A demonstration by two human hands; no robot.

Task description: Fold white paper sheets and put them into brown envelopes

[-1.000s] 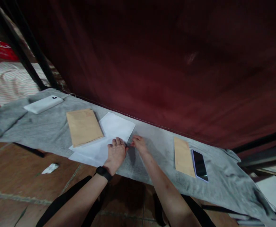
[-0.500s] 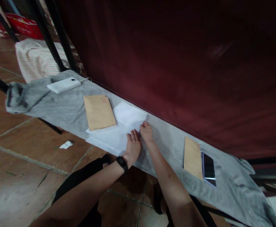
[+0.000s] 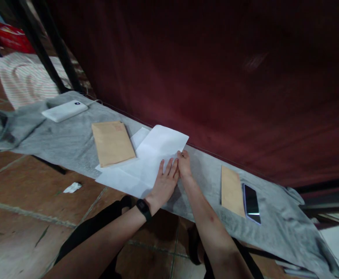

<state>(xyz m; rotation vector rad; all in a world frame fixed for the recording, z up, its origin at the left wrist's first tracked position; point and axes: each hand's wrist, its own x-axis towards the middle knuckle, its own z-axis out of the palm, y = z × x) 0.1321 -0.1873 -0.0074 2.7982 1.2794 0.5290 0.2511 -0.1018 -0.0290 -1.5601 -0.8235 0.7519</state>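
"Paper (image 3: 147, 164) hidden anywhere?"

"Partly, under my spread left hand (image 3: 164, 186). My right grip (image 3: 184, 166), at the paper's three-o'clock edge, looks narrow; its end is too small to make out, so I cannot tell what it holds. A brown envelope (image 3: 113, 144) overlaps the nine-o'clock side."

"Its look?"

"White, layered, creased across, lying on the grey-clothed counter (image 3: 73, 143)."

- Dim overall; red cloth (image 3: 181, 85) nearly black at top.
- Pale glare on the floor (image 3: 15, 248), lower left.
- Bright glint across the phone (image 3: 251, 202).
- Soft blur; edges stretched.
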